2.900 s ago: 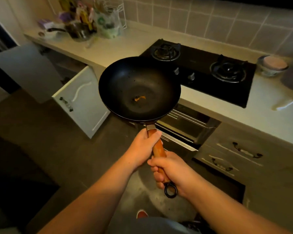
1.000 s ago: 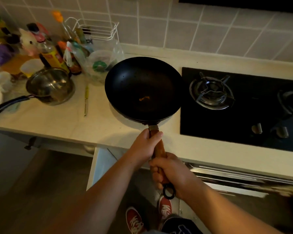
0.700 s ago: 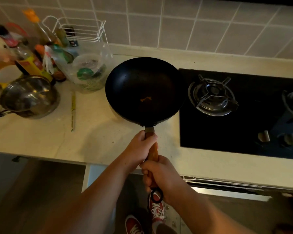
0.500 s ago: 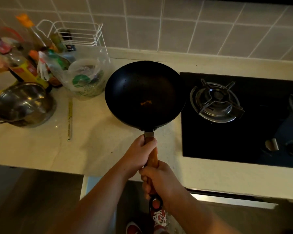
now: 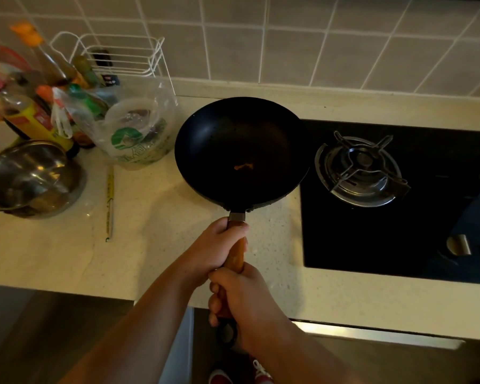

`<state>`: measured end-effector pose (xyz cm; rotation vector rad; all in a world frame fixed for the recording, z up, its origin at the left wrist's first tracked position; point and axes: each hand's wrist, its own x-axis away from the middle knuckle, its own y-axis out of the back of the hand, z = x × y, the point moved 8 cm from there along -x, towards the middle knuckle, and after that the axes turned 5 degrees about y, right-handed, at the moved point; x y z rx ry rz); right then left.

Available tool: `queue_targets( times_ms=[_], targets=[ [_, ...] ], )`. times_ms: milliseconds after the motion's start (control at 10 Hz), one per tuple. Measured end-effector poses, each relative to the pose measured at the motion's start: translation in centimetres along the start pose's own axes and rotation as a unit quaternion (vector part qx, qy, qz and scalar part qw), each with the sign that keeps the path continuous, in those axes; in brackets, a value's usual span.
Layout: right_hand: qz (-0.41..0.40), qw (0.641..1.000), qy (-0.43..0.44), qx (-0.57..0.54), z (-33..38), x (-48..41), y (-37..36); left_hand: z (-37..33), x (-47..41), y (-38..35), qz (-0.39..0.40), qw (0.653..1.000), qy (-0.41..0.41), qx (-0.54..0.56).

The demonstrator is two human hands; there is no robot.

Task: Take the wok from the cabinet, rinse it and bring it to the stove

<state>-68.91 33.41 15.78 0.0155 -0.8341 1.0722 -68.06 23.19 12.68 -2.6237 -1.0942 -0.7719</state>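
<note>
A black wok (image 5: 241, 151) with a wooden handle hangs over the pale countertop (image 5: 155, 217), its right rim over the left edge of the black gas stove (image 5: 385, 245). A small orange speck lies in its bottom. My left hand (image 5: 219, 245) grips the handle near the metal ferrule. My right hand (image 5: 241, 297) grips the handle's lower end, just above the black hanging ring. The nearest burner (image 5: 358, 170) sits to the right of the wok.
Left of the wok stand a clear plastic bag (image 5: 133, 128), several bottles (image 5: 36, 106), a white wire rack (image 5: 117, 56) and a steel pot (image 5: 28, 178). A thin stick (image 5: 110, 203) lies on the counter. Stove knobs (image 5: 460, 245) sit at the right. Red shoes (image 5: 239, 375) show below.
I have walked from the floor up to the counter with the wok. Over the last second the view has drawn closer and the wok has stayed over the counter left of the burner.
</note>
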Motion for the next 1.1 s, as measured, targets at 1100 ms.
queue_targets(
  times_ms=[1100],
  targets=[
    [-0.082, 0.956, 0.06, 0.275, 0.6, 8.2, 7.1, 11.1, 10.4, 0.2, -0.084, 0.972, 0.184, 0.117]
  ],
)
